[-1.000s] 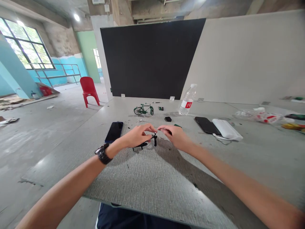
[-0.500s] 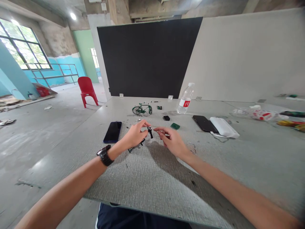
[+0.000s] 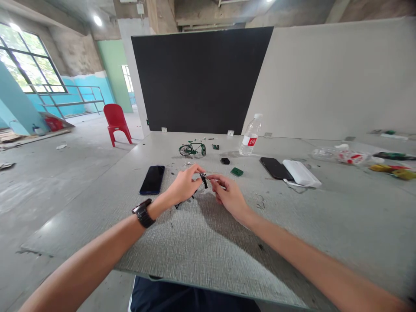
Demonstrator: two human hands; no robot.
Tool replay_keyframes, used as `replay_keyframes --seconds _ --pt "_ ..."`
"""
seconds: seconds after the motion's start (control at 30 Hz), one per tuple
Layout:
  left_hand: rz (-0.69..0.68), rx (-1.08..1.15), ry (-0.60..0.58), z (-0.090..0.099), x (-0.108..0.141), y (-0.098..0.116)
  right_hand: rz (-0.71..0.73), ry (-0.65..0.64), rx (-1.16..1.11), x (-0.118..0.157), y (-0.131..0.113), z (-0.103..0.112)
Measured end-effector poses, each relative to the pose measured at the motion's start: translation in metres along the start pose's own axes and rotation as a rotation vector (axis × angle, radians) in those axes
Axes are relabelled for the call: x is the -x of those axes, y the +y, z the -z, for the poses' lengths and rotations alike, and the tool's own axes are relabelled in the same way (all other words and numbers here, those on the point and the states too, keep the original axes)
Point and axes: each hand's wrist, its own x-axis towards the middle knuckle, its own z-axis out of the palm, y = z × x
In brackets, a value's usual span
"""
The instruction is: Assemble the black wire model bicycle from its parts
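My left hand [image 3: 186,183] is closed in a pinch on a small black part [image 3: 204,180] with a silvery end, held up over the table. My right hand [image 3: 230,196] pinches something thin and silvery [image 3: 209,179], its tip at the black part; it is too small to name. Below my left hand lies a thin black frame piece [image 3: 178,205], partly covered by the fingers. A green model bicycle [image 3: 192,148] stands upright just beyond both hands. Small silvery bits [image 3: 190,163] lie between it and my left hand.
A phone [image 3: 152,180] lies left, and a water bottle [image 3: 250,135] stands at the back. Small black [image 3: 225,160] and green [image 3: 237,172] pieces lie beyond my right hand. Bent wires [image 3: 260,201], a dark phone [image 3: 274,167] and a white case [image 3: 300,173] are to the right.
My right hand has moved left to the black part, and a thin silvery piece now shows at its fingertips. My left hand keeps its pinch. The view has shifted slightly.
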Motion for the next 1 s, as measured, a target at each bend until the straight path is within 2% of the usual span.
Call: replay_keyframes --seconds 0.5,1.0 --pt "-0.022 -0.017 -0.002 0.000 0.003 0.005 -0.144 0.042 -0.225 0.010 -0.008 -0.009" --pt "-0.019 -0.012 -0.007 -0.001 0.003 0.004 -0.168 0.031 -0.324 0.013 -0.012 -0.012"
